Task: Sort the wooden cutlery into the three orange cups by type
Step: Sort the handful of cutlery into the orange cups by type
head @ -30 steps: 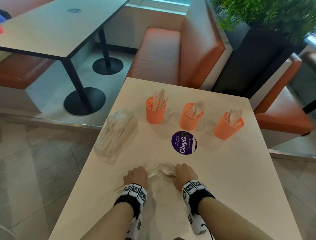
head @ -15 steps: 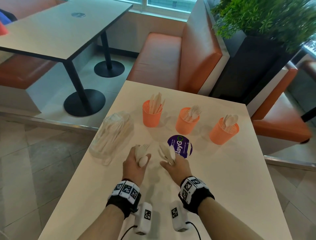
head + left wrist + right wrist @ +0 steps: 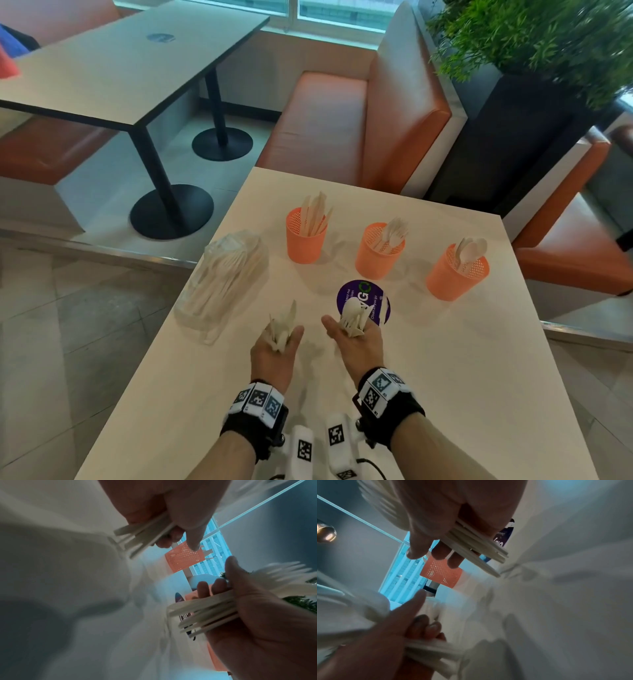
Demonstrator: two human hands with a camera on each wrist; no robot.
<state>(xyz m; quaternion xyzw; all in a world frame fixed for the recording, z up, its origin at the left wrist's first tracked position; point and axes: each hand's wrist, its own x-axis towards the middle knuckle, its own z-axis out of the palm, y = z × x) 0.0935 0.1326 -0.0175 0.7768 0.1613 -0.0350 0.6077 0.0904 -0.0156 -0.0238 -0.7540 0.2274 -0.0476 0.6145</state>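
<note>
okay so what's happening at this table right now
A person is sorting wooden cutlery. Each hand grips a small bundle above the table: left hand, right hand. Three orange cups stand ahead, already part filled: knives, forks, spoons. A clear bag of cutlery lies to the left.

The purple round sticker (image 3: pixel 363 306) on the table (image 3: pixel 445 377) shows only "yGo" (rest hidden).

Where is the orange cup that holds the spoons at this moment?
In the head view, the spoon cup stands on the right of the table, rightmost of the three orange cups, next to the fork cup and beyond the purple sticker.
</note>
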